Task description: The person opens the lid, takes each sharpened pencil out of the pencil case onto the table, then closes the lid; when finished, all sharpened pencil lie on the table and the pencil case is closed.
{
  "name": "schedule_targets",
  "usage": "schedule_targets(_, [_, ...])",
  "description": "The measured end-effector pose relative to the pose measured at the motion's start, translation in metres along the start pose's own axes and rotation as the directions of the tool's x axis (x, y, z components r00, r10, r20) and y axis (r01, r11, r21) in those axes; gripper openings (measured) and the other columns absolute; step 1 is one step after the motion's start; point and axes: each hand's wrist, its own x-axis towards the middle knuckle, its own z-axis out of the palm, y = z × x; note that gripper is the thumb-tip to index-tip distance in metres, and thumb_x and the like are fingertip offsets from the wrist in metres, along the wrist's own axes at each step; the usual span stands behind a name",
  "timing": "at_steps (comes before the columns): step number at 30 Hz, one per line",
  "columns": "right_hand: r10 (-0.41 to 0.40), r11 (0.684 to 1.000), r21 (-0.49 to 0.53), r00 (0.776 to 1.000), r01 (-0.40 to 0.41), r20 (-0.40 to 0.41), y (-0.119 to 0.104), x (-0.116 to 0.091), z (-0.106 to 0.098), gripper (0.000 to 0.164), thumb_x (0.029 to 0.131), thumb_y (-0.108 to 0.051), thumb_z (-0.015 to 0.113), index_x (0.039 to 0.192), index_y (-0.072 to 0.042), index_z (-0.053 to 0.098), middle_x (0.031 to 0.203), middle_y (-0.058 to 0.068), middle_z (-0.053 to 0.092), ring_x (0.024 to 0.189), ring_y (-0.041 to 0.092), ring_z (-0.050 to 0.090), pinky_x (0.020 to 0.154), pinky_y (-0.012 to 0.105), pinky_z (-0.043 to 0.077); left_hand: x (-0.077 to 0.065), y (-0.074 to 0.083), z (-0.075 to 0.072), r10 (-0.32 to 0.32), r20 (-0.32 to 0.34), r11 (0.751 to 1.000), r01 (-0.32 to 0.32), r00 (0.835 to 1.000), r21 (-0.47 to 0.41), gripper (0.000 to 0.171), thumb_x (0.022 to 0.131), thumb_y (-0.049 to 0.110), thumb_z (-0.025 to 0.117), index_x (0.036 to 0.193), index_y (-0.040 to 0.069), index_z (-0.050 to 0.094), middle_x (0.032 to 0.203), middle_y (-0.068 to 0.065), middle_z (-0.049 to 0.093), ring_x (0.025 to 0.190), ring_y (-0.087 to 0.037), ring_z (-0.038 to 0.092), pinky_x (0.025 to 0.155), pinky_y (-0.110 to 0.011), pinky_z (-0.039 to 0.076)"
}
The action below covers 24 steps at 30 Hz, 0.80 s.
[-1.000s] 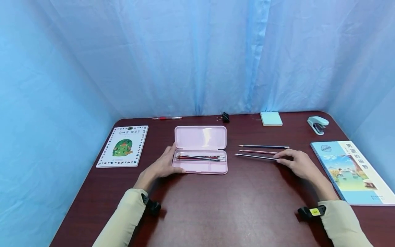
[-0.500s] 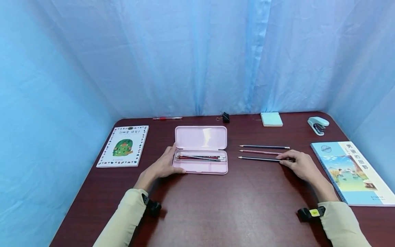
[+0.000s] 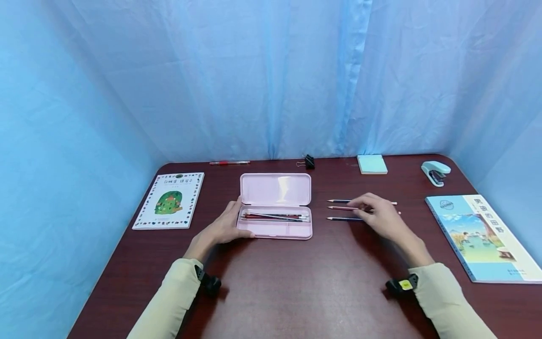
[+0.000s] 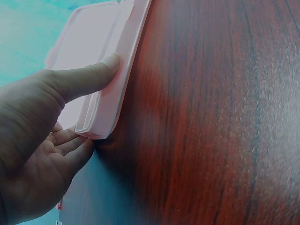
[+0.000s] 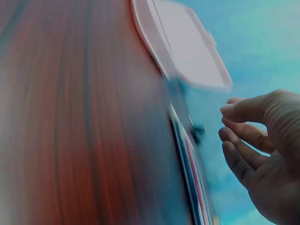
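Note:
My left hand [image 3: 223, 226] grips the left end of a pink pencil case [image 3: 271, 230], thumb along its front side and fingers at the end. The case's lid [image 3: 267, 189] is tipped back. Several pencils [image 3: 275, 217] lie in its rear compartment. My right hand [image 3: 387, 219] hovers over three pencils on the table, fingers loosely bent and holding nothing. These are a blue pencil [image 3: 336, 201] at the back, a red pencil [image 3: 337, 207] in the middle and a dark pencil [image 3: 340, 218] nearest me, tips to the left. The hand partly hides them in the head view.
A white picture book [image 3: 169, 201] lies at the left and a larger book [image 3: 480, 238] at the right. Along the back are a red pen [image 3: 230, 162], a black binder clip [image 3: 309, 162], sticky notes [image 3: 372, 164] and a mint stapler [image 3: 436, 172]. Curtains [image 3: 271, 80] enclose the table.
My right hand slid the nearest pencil rightward, roughly in line with the other two, then let it go. It has since moved left and over the pencils. My left hand has stayed put.

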Motion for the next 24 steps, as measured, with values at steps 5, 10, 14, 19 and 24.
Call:
schedule_targets(5, [-0.059,0.989,0.142,0.991,0.042,0.117,-0.037,0.032,0.044,0.026,0.082,-0.005,0.067,0.107,-0.011,0.066,0.101,0.003,0.062,0.089,0.017,0.058,0.078,0.038,0.047,0.001,-0.001,0.001,-0.006,0.002,1.000,0.006,1.000,-0.005,0.115,0.068,0.040,0.079,0.149,0.010,0.003,0.141,-0.014,0.026,0.127,-0.024,0.031,0.105,-0.040,0.027])
schedule_targets(10, [-0.154,0.974,0.195,0.972,0.118,0.178,-0.063,0.047,0.077,0.028,0.081,-0.002,0.066,0.108,-0.008,0.065,0.101,0.005,0.061,0.090,0.020,0.057,0.080,0.036,0.046,0.001,-0.001,0.000,-0.005,0.002,1.000,0.005,1.000,0.003,0.116,0.068,0.042,0.079,0.149,0.010,0.003,0.142,-0.014,0.025,0.127,-0.024,0.031,0.105,-0.040,0.027])
schedule_targets(14, [-0.238,0.967,0.146,0.942,0.208,0.238,-0.075,0.052,0.089,0.028,0.080,-0.002,0.066,0.108,-0.006,0.065,0.100,0.006,0.062,0.092,0.020,0.057,0.083,0.035,0.045,0.001,-0.001,0.000,-0.009,0.003,1.000,0.009,1.000,0.014,0.116,0.068,0.042,0.078,0.149,0.011,0.002,0.142,-0.013,0.025,0.127,-0.023,0.031,0.105,-0.040,0.027])
schedule_targets(19, [-0.289,0.957,0.069,0.922,0.281,0.258,-0.081,0.054,0.095,0.028,0.079,0.003,0.065,0.105,-0.004,0.065,0.098,0.006,0.064,0.093,0.018,0.059,0.085,0.035,0.045,0.001,-0.001,0.000,-0.004,0.003,1.000,0.004,1.000,0.007,0.116,0.068,0.041,0.079,0.149,0.011,0.002,0.141,-0.014,0.026,0.126,-0.024,0.032,0.105,-0.040,0.027])
schedule_targets(24, [-0.278,0.961,0.088,0.920,0.264,0.277,-0.082,0.056,0.096,0.024,0.078,0.006,0.062,0.097,-0.006,0.068,0.086,0.002,0.065,0.081,0.014,0.059,0.076,0.031,0.047,0.001,-0.002,0.001,0.009,0.000,1.000,-0.009,1.000,-0.003,0.115,0.069,0.040,0.079,0.149,0.009,0.002,0.141,-0.014,0.026,0.125,-0.024,0.033,0.104,-0.042,0.028])
